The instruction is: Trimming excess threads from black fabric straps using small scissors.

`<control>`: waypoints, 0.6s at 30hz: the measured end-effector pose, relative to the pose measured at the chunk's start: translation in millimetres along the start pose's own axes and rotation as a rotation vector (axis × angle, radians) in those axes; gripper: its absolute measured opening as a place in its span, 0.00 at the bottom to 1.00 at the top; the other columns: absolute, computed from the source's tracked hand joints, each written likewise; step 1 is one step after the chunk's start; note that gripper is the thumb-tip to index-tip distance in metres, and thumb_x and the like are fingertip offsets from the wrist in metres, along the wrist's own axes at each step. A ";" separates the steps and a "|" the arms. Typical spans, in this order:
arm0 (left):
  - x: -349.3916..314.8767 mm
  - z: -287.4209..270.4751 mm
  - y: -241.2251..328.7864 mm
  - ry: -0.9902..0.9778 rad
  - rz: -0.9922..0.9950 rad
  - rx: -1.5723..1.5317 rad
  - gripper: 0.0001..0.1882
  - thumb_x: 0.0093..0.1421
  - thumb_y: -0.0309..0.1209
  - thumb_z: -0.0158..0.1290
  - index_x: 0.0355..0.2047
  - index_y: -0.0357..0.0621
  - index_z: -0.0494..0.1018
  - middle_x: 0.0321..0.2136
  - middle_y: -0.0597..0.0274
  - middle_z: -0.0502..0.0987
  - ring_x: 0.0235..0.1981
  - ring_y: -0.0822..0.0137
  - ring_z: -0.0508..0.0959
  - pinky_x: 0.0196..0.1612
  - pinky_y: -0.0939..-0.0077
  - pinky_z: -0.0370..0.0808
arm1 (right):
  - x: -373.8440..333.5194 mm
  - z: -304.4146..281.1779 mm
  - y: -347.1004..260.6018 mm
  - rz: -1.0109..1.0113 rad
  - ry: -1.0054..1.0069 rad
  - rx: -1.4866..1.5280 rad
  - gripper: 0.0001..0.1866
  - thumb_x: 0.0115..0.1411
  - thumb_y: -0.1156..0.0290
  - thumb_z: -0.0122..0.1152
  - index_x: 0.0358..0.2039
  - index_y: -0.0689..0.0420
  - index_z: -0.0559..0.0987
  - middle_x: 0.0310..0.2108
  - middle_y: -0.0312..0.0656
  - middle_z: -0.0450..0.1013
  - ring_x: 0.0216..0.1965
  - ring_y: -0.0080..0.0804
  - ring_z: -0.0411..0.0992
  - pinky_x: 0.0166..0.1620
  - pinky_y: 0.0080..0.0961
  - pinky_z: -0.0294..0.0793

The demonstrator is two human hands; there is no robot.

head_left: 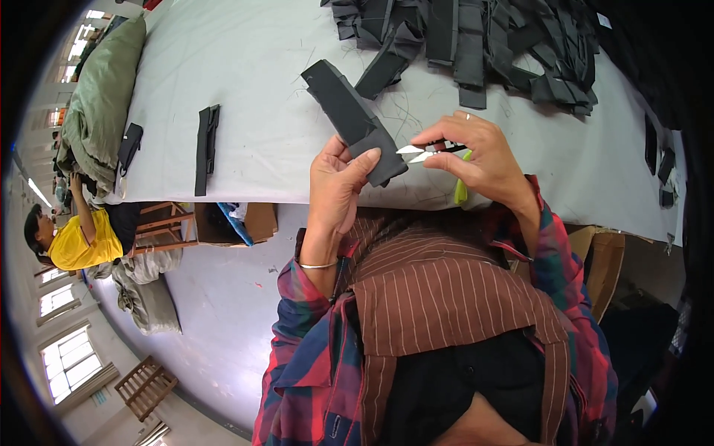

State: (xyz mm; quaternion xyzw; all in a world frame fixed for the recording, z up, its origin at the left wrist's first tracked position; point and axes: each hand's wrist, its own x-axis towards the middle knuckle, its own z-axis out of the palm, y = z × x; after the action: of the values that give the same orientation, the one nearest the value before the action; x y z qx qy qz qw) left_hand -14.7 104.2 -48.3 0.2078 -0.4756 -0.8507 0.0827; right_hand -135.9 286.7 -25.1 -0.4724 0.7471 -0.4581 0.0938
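Over the near part of the white table, my left hand (343, 175) pinches a dark grey folded fabric strip (346, 108) between thumb and fingers. The strip slants up and to the left, and its lower end shows below my thumb. In my right hand (480, 149) is a pair of thread snips (418, 152) with pale blades and a yellow-green part. The blades stand apart, their tips at the strip's right edge; whether they touch it I cannot tell. Loose dark threads (416, 119) lie on the cloth around the snips.
A heap of dark fabric strips (476, 52) covers the far right of the table (256, 74). Single strips (207, 149) lie at left, beside a green sack (104, 97). A person in yellow (85, 241) sits left. Cardboard boxes (262, 223) stand under the table.
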 end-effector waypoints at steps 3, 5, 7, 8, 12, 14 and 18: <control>-1.2 3.3 1.2 -0.031 -0.007 -0.011 0.19 0.56 0.19 0.55 0.48 0.33 0.67 0.40 0.56 0.76 0.37 0.71 0.78 0.38 0.80 0.78 | -2.1 -2.2 5.0 -0.012 -0.036 0.025 0.09 0.47 0.67 0.67 0.30 0.53 0.80 0.26 0.33 0.76 0.27 0.29 0.70 0.36 0.26 0.66; -2.0 4.8 2.4 -0.051 -0.014 -0.014 0.19 0.55 0.18 0.55 0.48 0.33 0.67 0.41 0.56 0.76 0.38 0.71 0.78 0.38 0.80 0.78 | -1.6 -2.4 6.4 -0.045 -0.038 0.008 0.09 0.47 0.67 0.67 0.30 0.53 0.80 0.26 0.33 0.76 0.26 0.30 0.69 0.36 0.26 0.66; -3.6 6.1 4.4 -0.051 -0.021 -0.014 0.19 0.55 0.18 0.55 0.48 0.33 0.67 0.41 0.56 0.76 0.38 0.71 0.78 0.38 0.80 0.78 | -2.0 -4.8 5.9 -0.079 -0.042 -0.007 0.09 0.46 0.67 0.68 0.29 0.53 0.80 0.26 0.33 0.76 0.26 0.30 0.69 0.35 0.26 0.66; -4.1 6.2 4.9 -0.052 -0.028 -0.015 0.19 0.55 0.18 0.55 0.48 0.33 0.67 0.41 0.56 0.76 0.38 0.71 0.78 0.39 0.79 0.78 | -2.9 -8.4 5.2 -0.057 -0.072 -0.024 0.09 0.45 0.70 0.68 0.29 0.55 0.81 0.25 0.34 0.76 0.26 0.30 0.68 0.36 0.26 0.65; -3.8 5.5 4.9 -0.045 -0.026 -0.003 0.19 0.55 0.18 0.55 0.48 0.32 0.67 0.41 0.56 0.76 0.38 0.71 0.78 0.39 0.79 0.78 | -7.1 -9.2 8.6 -0.066 0.034 -0.041 0.09 0.45 0.68 0.68 0.28 0.53 0.80 0.25 0.33 0.76 0.26 0.31 0.68 0.35 0.27 0.66; -4.7 5.8 5.0 -0.051 -0.018 0.016 0.19 0.55 0.18 0.55 0.48 0.32 0.67 0.41 0.56 0.76 0.38 0.70 0.78 0.41 0.78 0.78 | -6.9 -7.1 2.8 -0.065 0.047 -0.009 0.08 0.45 0.68 0.68 0.28 0.53 0.80 0.25 0.33 0.76 0.25 0.32 0.68 0.34 0.27 0.66; -5.5 7.8 5.8 -0.052 -0.015 0.021 0.20 0.55 0.18 0.55 0.48 0.32 0.67 0.41 0.55 0.76 0.39 0.70 0.77 0.42 0.78 0.77 | -6.3 2.0 -0.2 -0.076 0.025 -0.038 0.08 0.46 0.67 0.68 0.27 0.53 0.80 0.25 0.33 0.76 0.25 0.32 0.68 0.34 0.26 0.65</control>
State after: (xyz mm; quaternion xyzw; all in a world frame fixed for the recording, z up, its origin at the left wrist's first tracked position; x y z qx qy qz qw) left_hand -13.4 109.0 -38.3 0.1899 -0.4851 -0.8514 0.0616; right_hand -131.3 290.5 -28.0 -0.4961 0.7383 -0.4531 0.0580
